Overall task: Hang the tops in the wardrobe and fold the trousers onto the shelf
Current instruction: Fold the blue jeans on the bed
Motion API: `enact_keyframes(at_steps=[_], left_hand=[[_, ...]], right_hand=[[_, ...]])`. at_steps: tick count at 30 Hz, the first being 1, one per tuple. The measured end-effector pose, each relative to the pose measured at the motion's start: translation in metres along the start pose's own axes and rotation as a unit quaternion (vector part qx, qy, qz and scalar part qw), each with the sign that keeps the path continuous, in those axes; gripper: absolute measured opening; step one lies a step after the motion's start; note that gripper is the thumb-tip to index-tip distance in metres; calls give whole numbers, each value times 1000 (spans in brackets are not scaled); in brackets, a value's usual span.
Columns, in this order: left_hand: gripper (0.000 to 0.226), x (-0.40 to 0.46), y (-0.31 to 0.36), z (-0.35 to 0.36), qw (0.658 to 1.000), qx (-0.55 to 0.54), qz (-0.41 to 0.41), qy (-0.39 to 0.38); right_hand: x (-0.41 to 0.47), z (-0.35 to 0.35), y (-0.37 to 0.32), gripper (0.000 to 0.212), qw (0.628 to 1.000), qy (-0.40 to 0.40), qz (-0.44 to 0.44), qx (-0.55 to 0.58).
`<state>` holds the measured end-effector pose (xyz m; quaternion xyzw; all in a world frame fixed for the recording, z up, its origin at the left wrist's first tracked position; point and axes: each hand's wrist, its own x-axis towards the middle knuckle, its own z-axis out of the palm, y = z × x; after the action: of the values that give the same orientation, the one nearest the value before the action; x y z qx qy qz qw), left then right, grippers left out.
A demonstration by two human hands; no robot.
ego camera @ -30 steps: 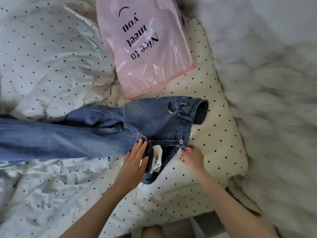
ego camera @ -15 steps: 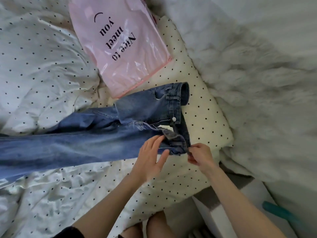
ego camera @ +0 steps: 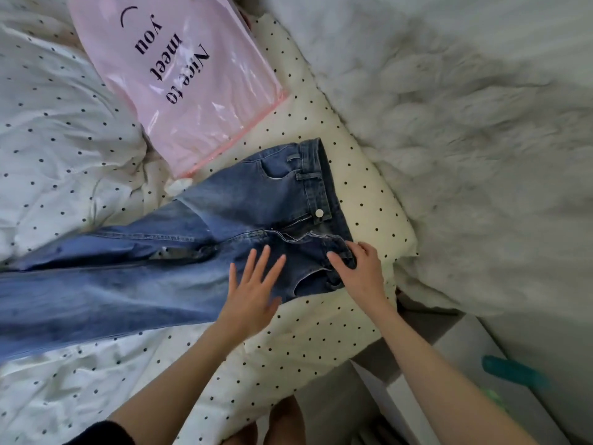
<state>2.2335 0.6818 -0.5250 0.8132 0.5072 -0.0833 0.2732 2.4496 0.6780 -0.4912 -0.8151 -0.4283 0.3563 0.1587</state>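
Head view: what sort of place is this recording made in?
Most likely a bedroom, with the work done on a bed. A dotted duvet and a matching pillow lie under the jeans, and a fluffy white blanket is spread beside them.

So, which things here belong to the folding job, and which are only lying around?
Part of the job:
- jeans, spread on the bed
- left hand, flat on the denim
- right hand, fingers curled at the waistband

Only lying about:
- pink bag printed "Nice to meet you"
- dotted pillow under the waistband
- dotted duvet
- white fluffy blanket
- teal object, blurred
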Motion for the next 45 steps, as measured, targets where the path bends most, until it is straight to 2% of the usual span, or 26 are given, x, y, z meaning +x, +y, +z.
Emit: enact_keyframes(at_steps=[2, 4, 6, 9, 11, 13, 16, 17, 19, 22, 25, 27, 30, 33, 35, 37, 39, 40, 42, 44, 45], left_hand=[[81, 5, -14, -1, 1000, 15, -15, 0], [85, 9, -22, 2, 1000, 27, -13, 0], [86, 12, -24, 6, 999, 37, -1, -5], [85, 15, -18, 10, 993, 47, 9, -104], [76, 16, -12, 6, 993, 7, 8, -117], [59, 14, -11, -4, 996, -80, 17, -19], [38, 8, -25, -27, 979, -114, 34, 167], [37, 6, -37, -35, 972, -110, 22, 207], [42, 3, -66, -49, 967, -86, -29, 239], [60, -7, -126, -65, 963, -41, -155, 217], [76, -17, -195, -70, 954, 5, -242, 174], [81, -19, -237, -72, 956, 24, -261, 129], [74, -18, -285, -70, 962, 19, -270, 43], [47, -19, -310, -63, 959, 43, -278, 21], [29, -32, -320, -61, 951, 58, -300, 55], [24, -42, -320, -66, 944, 54, -306, 111], [22, -51, -318, -87, 938, 33, -295, 180], [25, -53, -315, -100, 934, 32, -279, 221], [28, -54, -311, -137, 907, 76, -230, 345], [27, -53, -304, -173, 862, 142, -173, 455], [29, -54, -300, -186, 843, 160, -157, 490]], right_hand=[[14, 1, -9, 33, 999, 26, -16, -13], [24, -1, -12, 33, 996, 73, -40, -17], [25, -5, -9, 34, 993, 107, -29, -32], [24, 0, -6, 38, 987, 60, 42, -142], [25, 3, -17, 30, 983, 66, 57, -161], [28, 6, -34, 35, 984, 95, -15, -152], [30, 15, -67, 38, 952, 120, -229, -165], [31, 22, -80, 38, 935, 103, -285, -186], [36, 38, -107, 40, 909, 32, -347, -230], [48, 76, -146, 46, 868, -71, -395, -294], [63, 120, -186, 46, 837, -102, -437, -313], [73, 148, -212, 44, 816, -104, -461, -333], [86, 188, -241, 37, 792, -133, -475, -359], [93, 215, -258, 34, 743, -191, -486, -418], [95, 227, -264, 44, 709, -234, -454, -486], [97, 227, -266, 57, 686, -259, -404, -547], [95, 225, -272, 57, 681, -282, -367, -568], [95, 222, -274, 53, 695, -284, -357, -556], [94, 209, -284, 47, 740, -226, -369, -514], [92, 191, -290, 43, 784, -89, -425, -444], [89, 181, -291, 40, 789, -19, -461, -405]])
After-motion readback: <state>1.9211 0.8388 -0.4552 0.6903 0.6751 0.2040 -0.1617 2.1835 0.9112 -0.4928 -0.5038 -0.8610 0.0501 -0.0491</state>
